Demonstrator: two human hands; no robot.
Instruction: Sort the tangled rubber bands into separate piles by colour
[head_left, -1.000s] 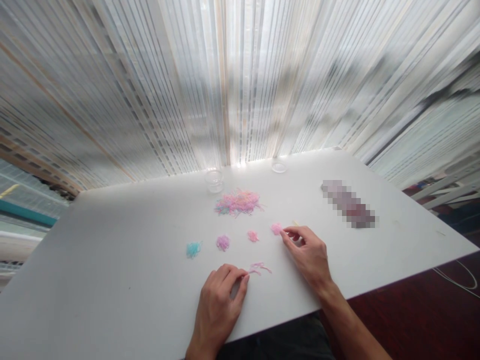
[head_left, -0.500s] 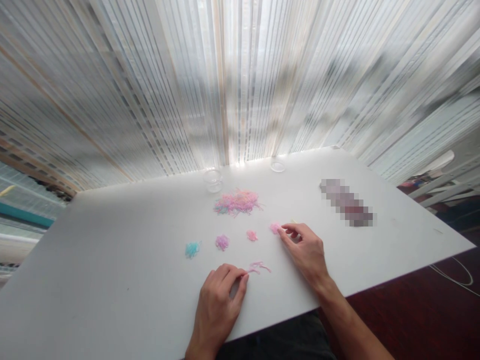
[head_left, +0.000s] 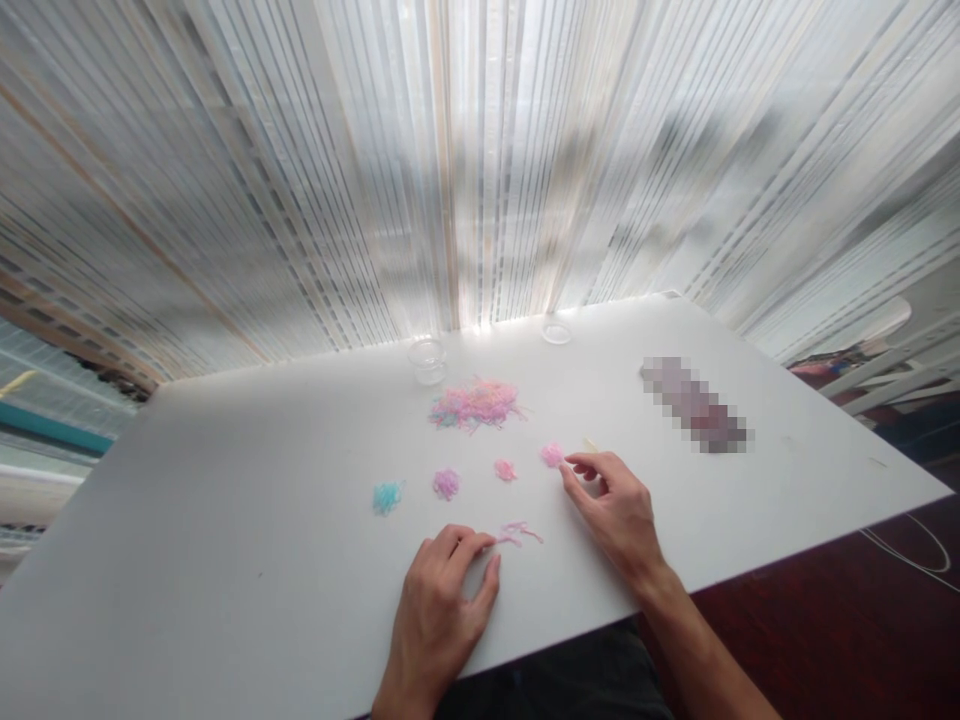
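Note:
My left hand (head_left: 446, 605) rests at the table's near side, thumb and index finger apart. Its index fingertip is at the left end of a few loose lilac-pink strands (head_left: 517, 533). Just right of a small pink pile (head_left: 553, 456) is my right hand (head_left: 611, 510), its thumb and index tips parted with nothing visible between them. Other small piles of thin strand-like pieces lie leftward: coral pink (head_left: 505, 469), purple (head_left: 446, 485) and turquoise (head_left: 387, 497). Behind them spreads a larger mixed-colour heap (head_left: 480, 402). A few pale yellow strands (head_left: 590, 445) show beyond my right hand.
A clear round container (head_left: 428, 362) stands behind the heap, and a clear round lid (head_left: 556, 334) lies near the back edge. On the right of the white table (head_left: 225, 520) is a pixelated long object (head_left: 696, 405). A striped sheer curtain (head_left: 480, 170) hangs behind.
My left thumb has parted from the index finger, releasing the lilac-pink strands' end. My right fingers have drawn slightly right, off the pink pile, and opened a little.

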